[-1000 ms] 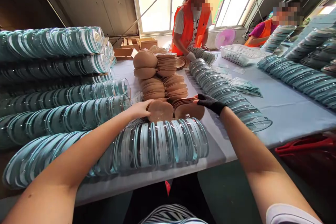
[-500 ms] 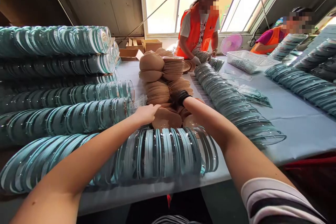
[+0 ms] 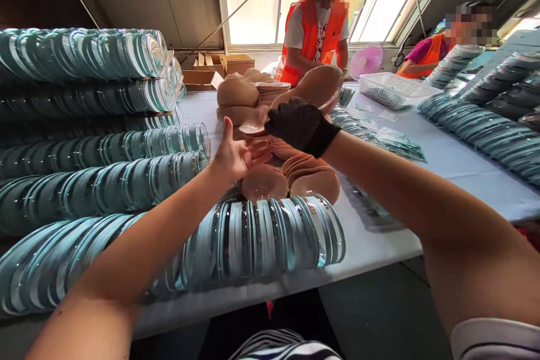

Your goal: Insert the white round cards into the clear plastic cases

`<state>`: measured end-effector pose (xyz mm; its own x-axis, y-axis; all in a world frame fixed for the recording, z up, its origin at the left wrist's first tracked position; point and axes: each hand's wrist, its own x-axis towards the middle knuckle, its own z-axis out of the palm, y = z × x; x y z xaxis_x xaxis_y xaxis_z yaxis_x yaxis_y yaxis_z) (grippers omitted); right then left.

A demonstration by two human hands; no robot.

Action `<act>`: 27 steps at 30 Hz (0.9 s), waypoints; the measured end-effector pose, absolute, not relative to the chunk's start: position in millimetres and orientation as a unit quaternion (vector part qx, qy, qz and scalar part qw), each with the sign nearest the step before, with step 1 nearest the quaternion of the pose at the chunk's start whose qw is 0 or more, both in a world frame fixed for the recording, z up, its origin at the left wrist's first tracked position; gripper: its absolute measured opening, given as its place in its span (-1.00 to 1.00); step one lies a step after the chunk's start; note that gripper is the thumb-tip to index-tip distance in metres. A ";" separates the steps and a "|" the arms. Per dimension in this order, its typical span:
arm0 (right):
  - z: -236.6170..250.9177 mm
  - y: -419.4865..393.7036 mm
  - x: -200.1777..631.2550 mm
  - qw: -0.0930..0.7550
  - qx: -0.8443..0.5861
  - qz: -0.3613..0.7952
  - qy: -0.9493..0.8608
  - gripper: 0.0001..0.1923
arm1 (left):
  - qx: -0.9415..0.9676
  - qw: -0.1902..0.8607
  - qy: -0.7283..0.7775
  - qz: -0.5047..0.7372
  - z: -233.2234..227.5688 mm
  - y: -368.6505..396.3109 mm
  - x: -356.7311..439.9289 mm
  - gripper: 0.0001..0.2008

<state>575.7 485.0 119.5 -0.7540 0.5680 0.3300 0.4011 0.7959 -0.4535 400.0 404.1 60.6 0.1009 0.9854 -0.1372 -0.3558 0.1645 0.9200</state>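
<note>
Both hands are now lifted off the pile: half a second ago they were low among the tan cups at the near end, and now the right hand [image 3: 301,124], in a black mesh glove, is raised above the pile holding a tan cup [image 3: 314,85] up in the air. Its grip is closing around the cup's near edge, fingers curled under it; how tightly cannot be told, since the glove is hiding the fingertips. The cup is tilting, its rounded side facing up and away, well above the surface.

The left hand [image 3: 238,153] is hovering just beside and below the glove, palm turned up, fingers spread and thumb pointing upward, gripping nothing. It is hanging over the cup pile [image 3: 291,177], whose two nearest stacks are lying side by side just behind a row of clear lids [image 3: 261,236] with blue-green rims. More cups are standing in taller stacks [image 3: 238,98] farther back.

Long rows of the same lids are piling up at the left [image 3: 84,62] and running along the right [image 3: 476,126] of the pale blue surface [image 3: 464,169]. A white basket [image 3: 394,89] is sitting at the far side, near a pink fan [image 3: 366,60]. Two people in orange vests [image 3: 314,34] are working across the surface by the window.
</note>
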 end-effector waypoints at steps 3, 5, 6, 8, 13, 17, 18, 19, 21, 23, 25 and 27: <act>111.7 447.6 615.9 0.179 -0.270 -0.015 -0.946 -0.56 | 0.324 0.617 0.392 0.600 60.7 399.1 405.2 -0.23; 101.1 430.5 640.7 0.165 -0.257 -0.144 -0.941 -0.46 | 0.289 0.601 0.410 0.623 57.7 397.4 410.0 -0.45; 94.5 426.2 651.2 0.171 -0.252 -0.182 -0.935 -0.44 | 0.280 0.591 0.424 0.626 55.7 396.5 412.3 -0.52; 78.9 425.3 668.9 0.174 -0.247 -0.213 -0.929 -0.47 | 0.291 0.565 0.449 0.628 51.3 393.9 415.7 -0.56; 23.1 445.7 706.0 0.040 -0.293 -0.056 -0.954 -0.61 | 0.387 0.481 0.506 0.603 29.3 379.7 407.9 -0.54; -27.4 459.4 721.9 -0.103 -0.377 0.036 -0.920 -0.57 | 0.505 0.455 0.583 0.445 0.7 369.6 388.3 -0.38; -37.1 461.0 722.0 -0.101 -0.388 0.034 -0.916 -0.52 | 0.543 0.429 0.601 0.400 -4.9 368.6 383.4 -0.36; -44.7 461.8 720.8 -0.084 -0.399 0.029 -0.913 -0.46 | 0.584 0.395 0.613 0.357 -9.0 368.1 379.0 -0.35; -53.6 460.7 717.0 -0.041 -0.427 0.024 -0.903 -0.39 | 0.666 0.312 0.617 0.280 -12.2 368.1 372.7 -0.32; -55.5 456.2 714.7 -0.016 -0.459 0.033 -0.888 -0.46 | 0.723 0.223 0.617 0.218 -9.8 368.8 369.5 -0.27; -53.8 449.6 716.0 0.016 -0.482 0.035 -0.876 -0.54 | 0.730 0.174 0.634 0.187 -5.4 370.7 368.4 -0.25; -51.8 443.2 718.8 0.068 -0.477 0.034 -0.876 -0.55 | 0.697 0.205 0.664 0.175 -3.0 375.1 368.0 -0.23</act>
<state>718.8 443.2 -51.8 -0.5358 0.8400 0.0854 0.8307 0.5425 -0.1247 368.0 375.1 -3.0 0.0562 0.9980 -0.0273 0.8546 -0.0339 0.5182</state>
